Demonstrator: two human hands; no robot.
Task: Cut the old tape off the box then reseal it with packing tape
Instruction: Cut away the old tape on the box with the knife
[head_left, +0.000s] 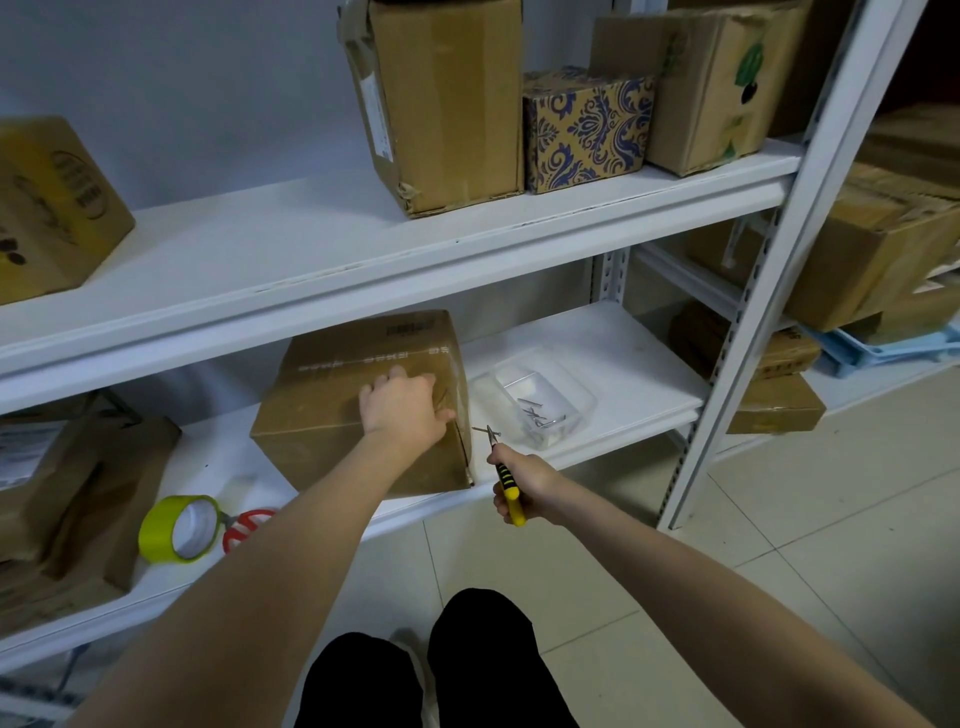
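Now we are pressing our left hand (402, 408) flat on the box (322, 421) at the lower shelf's (613, 358) front edge. Our right hand (532, 483) is gripping the pliers (510, 498) just beside the box's right front corner, and the tape roll (158, 530) is lying further left.

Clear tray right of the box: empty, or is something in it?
Not empty: the clear tray holds a few small metal nails, lying loose on its bottom.
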